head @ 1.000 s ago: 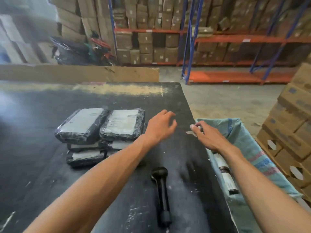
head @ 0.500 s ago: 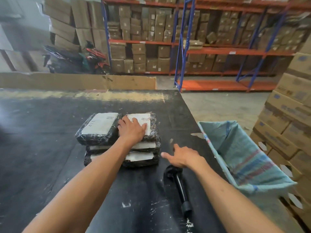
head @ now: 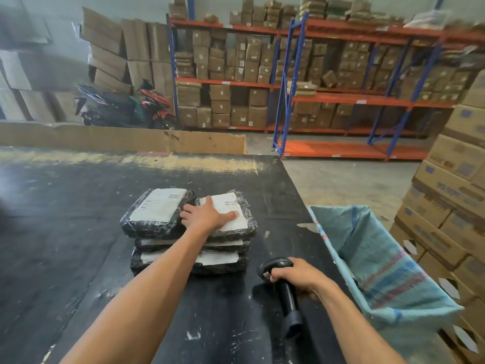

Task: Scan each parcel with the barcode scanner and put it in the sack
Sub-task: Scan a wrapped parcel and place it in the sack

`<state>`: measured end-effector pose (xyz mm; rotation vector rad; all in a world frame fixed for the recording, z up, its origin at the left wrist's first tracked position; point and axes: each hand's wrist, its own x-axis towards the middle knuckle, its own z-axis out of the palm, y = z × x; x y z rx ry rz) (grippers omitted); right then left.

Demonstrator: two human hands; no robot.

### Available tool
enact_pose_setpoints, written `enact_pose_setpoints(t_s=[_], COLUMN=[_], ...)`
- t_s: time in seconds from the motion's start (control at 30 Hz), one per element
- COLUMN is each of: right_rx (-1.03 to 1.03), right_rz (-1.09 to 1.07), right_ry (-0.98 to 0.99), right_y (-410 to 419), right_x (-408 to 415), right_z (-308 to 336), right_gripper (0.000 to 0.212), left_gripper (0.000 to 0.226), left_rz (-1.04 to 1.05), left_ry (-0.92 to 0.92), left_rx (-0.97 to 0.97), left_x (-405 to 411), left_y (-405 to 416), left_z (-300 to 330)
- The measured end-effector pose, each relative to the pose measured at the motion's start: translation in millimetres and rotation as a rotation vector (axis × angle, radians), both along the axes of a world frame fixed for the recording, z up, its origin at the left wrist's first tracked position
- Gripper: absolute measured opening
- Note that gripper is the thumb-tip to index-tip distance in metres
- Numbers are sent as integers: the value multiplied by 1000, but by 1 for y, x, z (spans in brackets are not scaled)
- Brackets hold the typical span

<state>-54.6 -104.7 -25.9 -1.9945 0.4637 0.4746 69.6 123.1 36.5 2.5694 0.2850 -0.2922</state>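
Several black-wrapped parcels with white labels lie stacked on the black table [head: 78, 232]. My left hand [head: 207, 215] rests flat on the top right parcel [head: 236, 224], fingers spread over its label. Beside it lies the top left parcel [head: 154, 212]. My right hand [head: 296, 273] grips the black barcode scanner [head: 287, 298] near its head, with the handle pointing toward me on the table. The teal woven sack [head: 380, 271] hangs open at the table's right edge.
Stacked cardboard boxes [head: 451, 195] stand right of the sack. A cardboard sheet [head: 118, 139] lines the table's far edge. Orange and blue racks [head: 288, 82] full of boxes fill the back, and a motorbike [head: 126, 106] is parked at the back left.
My left hand went from mid-air to the top right parcel and stays on it. My right hand came back from the sack and closed round the scanner.
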Motion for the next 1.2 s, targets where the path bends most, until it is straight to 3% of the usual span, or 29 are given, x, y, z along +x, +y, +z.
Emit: enact_pose_setpoints(t_s=[0.1,0.2,0.53,0.67,0.8,0.93,1.2], right_rx=[294,520,818,763,655,563,434], right_rz=[-31,-71,-191,-177,-127,-177,-141], right_ry=[-52,-116,-207,-218,-296,-395,-581], right_y=[-15,-22,-7,0,5,13,31], right_x=[4,8,19,19,16,12,3], right_z=[12,36,83,83,80,74,75], right_gripper=[40,16,15,17,16,40,43], left_gripper=[119,127,134,127,110,96,77], left_rz=[7,20,-9,-2,-109,-194,-120], left_ry=[7,-1,-29,-79,-187,-280,-382], left_rx=[-80,-157,-201,-245,-433,-503,-637], left_x=[-6,-7,-11,-18,-26,-39,-62], left_y=[-4,0,-3,-6,-3,4,13], left_z=[-4,-4,8,8,2,-6,-24])
